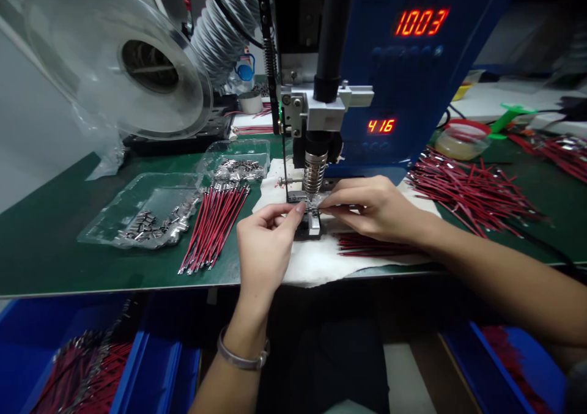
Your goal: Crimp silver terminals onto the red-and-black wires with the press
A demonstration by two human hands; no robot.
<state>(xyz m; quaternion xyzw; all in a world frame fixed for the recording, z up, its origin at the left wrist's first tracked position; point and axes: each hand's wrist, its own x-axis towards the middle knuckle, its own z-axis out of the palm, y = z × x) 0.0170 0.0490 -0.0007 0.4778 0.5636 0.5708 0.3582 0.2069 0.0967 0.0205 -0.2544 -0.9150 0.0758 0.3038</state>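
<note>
My left hand point(268, 246) is closed in a pinch at the left side of a small metal fixture point(313, 224) under the soldering machine's head. From the right, my right hand point(373, 209) pinches at the same spot, its fingertips close to the left thumb. Whatever small part sits between the fingertips is too small and covered to make out. Just above them is the spring-wrapped tip point(315, 172) of the machine. Beneath my right hand, a few red-and-black wires point(373, 244) lie on a white cloth point(316, 264).
Left of the fixture lie a bundle of red wires point(215, 227) and clear trays point(110, 227) with small metal parts. A wire pile point(472, 191) lies at right. The blue machine housing point(367, 84) and a large spool point(105, 53) stand behind. Blue bins point(151, 371) sit below the table edge.
</note>
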